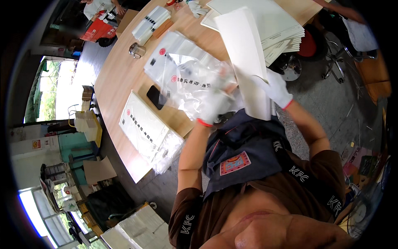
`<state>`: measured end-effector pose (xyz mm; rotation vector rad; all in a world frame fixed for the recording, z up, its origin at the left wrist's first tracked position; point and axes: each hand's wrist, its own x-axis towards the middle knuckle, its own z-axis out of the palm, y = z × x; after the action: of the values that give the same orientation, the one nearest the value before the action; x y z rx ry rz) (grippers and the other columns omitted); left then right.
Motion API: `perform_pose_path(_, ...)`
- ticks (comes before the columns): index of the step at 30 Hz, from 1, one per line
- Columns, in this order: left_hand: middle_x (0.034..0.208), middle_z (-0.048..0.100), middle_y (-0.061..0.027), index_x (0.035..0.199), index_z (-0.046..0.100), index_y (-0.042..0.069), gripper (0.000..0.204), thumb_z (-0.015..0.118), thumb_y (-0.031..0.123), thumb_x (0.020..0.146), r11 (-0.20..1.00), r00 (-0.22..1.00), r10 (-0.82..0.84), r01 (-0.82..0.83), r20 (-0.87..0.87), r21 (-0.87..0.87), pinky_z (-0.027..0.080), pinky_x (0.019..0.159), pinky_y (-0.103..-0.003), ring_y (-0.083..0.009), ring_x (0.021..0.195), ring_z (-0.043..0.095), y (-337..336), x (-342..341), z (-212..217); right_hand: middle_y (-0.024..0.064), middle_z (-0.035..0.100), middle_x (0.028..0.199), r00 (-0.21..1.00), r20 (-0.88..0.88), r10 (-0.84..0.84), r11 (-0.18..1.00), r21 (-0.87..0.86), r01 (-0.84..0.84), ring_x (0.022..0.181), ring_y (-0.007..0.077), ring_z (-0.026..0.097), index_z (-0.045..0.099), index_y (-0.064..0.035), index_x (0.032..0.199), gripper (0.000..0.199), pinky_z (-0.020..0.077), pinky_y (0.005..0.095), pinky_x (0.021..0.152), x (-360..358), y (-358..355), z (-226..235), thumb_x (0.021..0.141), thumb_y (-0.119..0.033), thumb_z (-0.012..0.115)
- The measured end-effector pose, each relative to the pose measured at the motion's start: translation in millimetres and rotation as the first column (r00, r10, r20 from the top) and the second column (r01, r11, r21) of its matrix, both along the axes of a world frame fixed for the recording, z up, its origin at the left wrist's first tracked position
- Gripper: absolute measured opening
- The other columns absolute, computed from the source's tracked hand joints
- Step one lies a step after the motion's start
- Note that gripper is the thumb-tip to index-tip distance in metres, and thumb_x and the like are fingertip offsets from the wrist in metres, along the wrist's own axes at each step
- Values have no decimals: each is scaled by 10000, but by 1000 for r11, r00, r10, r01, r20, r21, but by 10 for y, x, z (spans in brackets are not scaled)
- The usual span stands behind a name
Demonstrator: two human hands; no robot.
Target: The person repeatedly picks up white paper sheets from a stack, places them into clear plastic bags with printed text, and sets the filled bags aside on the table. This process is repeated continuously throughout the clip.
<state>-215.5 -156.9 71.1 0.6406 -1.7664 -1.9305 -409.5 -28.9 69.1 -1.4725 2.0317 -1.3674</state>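
My left hand [216, 104], in a white glove with a red cuff, holds a clear plastic bag [188, 83] near its right end; the fingers are blurred. The bag carries a red round mark and dark print, and it lies partly over a pile of similar flat bags [181, 41]. My right hand [273, 88], gloved the same way, is closed on the edge of a long white folded paper sheet [244, 50]. The sheet stands tilted between the hands, its lower end near my apron [248, 139] and its upper end over a stack of large printed sheets [286, 20].
On the wooden table [114, 79] are a dark phone [156, 97], a glass jar [137, 50], a stack of filled bags [143, 126] at the near left and more packets [151, 25] farther back. A wheeled chair [333, 62] is at right. Another person [99, 8] is at far left.
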Motion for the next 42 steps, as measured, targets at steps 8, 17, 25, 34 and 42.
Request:
perform_pose_path(8, 1350, 493, -161, 1366, 418, 43, 483, 507, 180, 912, 996, 988, 61, -70, -143, -57, 487, 608, -298, -153, 564, 548, -634, 751, 998, 178, 629, 955, 612, -585, 531, 832, 495, -249, 763, 334, 635, 636, -36, 882, 377, 503, 412, 669, 86, 13, 613, 826, -405, 583)
perform_pose_path(17, 956, 689, -95, 734, 545, 59, 108, 596, -17, 678, 519, 999, -5, -41, -51, -854, 514, 591, -346, -227, 684, 640, 633, 734, 144, 125, 656, 846, 732, 440, 520, 736, 204, -645, 784, 275, 628, 654, -83, 902, 258, 484, 362, 714, 196, -623, -136, 855, -322, 567)
perform_pose_path(25, 933, 651, -112, 988, 630, 92, 332, 511, -37, 706, 684, 988, 91, 27, 122, -729, 501, 613, -361, -268, 695, 632, 531, -101, 587, 106, 618, 970, 831, -353, 429, 899, 257, -355, 946, 263, 581, 622, -85, 961, 253, 443, 380, 850, 1041, -1027, -600, 806, -284, 618)
perform_pose_path(34, 771, 652, -91, 924, 638, 84, 184, 630, 47, 744, 589, 938, 331, -124, 99, -798, 507, 591, -354, -269, 642, 626, 753, 736, -336, 137, 559, 1151, 812, -584, 13, 997, -53, -55, 1093, 307, 521, 523, -83, 1177, 526, 408, 407, 944, 948, -7, -45, 712, -261, 690)
perform_pose_path(42, 751, 533, -56, 844, 559, 63, 141, 635, 18, 735, 396, 554, 813, -303, 178, -867, 450, 587, -313, -185, 640, 530, 753, 1720, -923, 119, 595, 560, 720, -593, 361, 905, 409, -117, 495, 295, 601, 575, -88, 764, 224, 455, 445, 444, 648, 38, -350, 867, -278, 515)
